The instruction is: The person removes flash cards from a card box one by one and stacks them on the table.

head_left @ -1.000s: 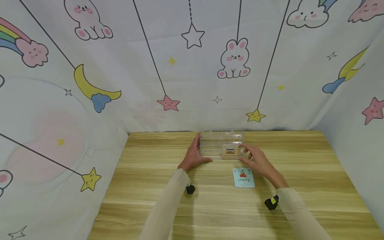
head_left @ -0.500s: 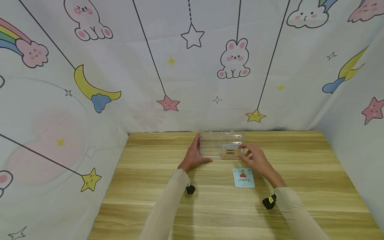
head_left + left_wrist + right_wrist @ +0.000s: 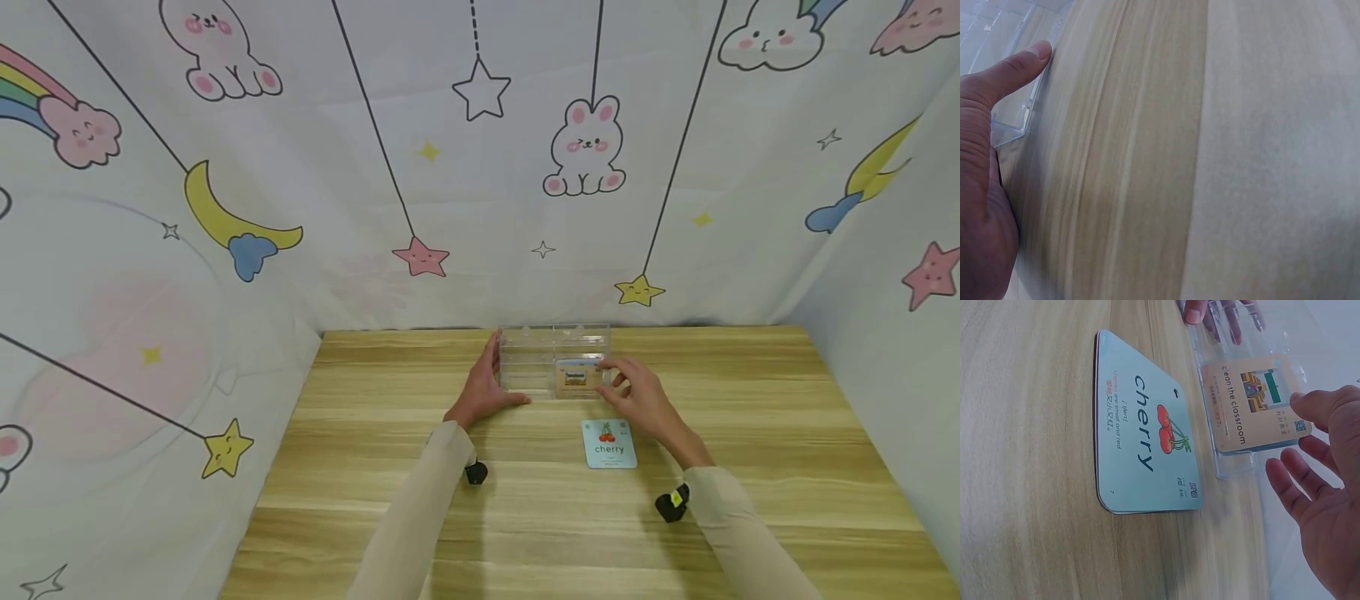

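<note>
A clear plastic box (image 3: pixel 527 367) with compartments stands at the table's back edge. My left hand (image 3: pixel 480 392) grips its left side, the thumb along the front edge; the left wrist view shows that thumb (image 3: pixel 1019 67) on the clear rim. In the box's lower right compartment stands an orange card (image 3: pixel 1254 403) reading "clean the classroom", with a bluish edge behind it. My right hand (image 3: pixel 639 402) holds the right edge of this card, the thumb on its face in the right wrist view and the other fingers spread beside the box.
A light-blue "cherry" card stack (image 3: pixel 1144 431) lies on the wooden table (image 3: pixel 525 517) in front of the box, just left of my right forearm. Behind the table hangs a white cloth (image 3: pixel 495 200) printed with stars and rabbits, and cloth also hangs at both sides.
My right hand has shifted slightly left, its thumb now against the orange card's edge. The left hand, the box and the cherry cards have stayed in place.
</note>
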A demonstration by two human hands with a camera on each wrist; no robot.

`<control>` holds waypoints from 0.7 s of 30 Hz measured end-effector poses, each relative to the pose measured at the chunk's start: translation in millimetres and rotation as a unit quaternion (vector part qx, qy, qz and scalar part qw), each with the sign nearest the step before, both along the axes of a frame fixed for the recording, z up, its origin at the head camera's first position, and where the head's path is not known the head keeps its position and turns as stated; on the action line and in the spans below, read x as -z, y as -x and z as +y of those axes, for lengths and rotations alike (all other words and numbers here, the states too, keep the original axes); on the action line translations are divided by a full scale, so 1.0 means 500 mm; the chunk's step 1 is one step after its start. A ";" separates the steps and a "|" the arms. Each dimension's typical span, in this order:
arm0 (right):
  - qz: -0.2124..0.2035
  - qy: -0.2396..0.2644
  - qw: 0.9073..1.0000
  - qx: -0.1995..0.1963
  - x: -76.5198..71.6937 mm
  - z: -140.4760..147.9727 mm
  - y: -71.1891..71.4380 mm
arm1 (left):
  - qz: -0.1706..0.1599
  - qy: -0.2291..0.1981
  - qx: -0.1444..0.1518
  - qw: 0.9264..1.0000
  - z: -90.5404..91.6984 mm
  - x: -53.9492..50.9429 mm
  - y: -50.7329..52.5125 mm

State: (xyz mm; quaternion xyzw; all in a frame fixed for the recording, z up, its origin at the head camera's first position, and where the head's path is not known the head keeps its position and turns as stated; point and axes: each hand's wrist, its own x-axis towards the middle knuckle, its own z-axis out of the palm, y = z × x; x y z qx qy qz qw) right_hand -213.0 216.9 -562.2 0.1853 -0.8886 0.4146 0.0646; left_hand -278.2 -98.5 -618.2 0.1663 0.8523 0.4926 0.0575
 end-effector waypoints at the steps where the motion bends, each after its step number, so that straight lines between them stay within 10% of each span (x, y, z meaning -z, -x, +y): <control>1: -0.003 0.004 1.000 -0.003 0.001 0.000 0.001 | -0.001 0.001 -0.001 1.000 0.000 0.000 0.000; 21: 0.005 0.010 0.999 -0.039 0.008 -0.017 0.018 | 0.006 -0.003 0.000 1.000 0.002 -0.003 0.000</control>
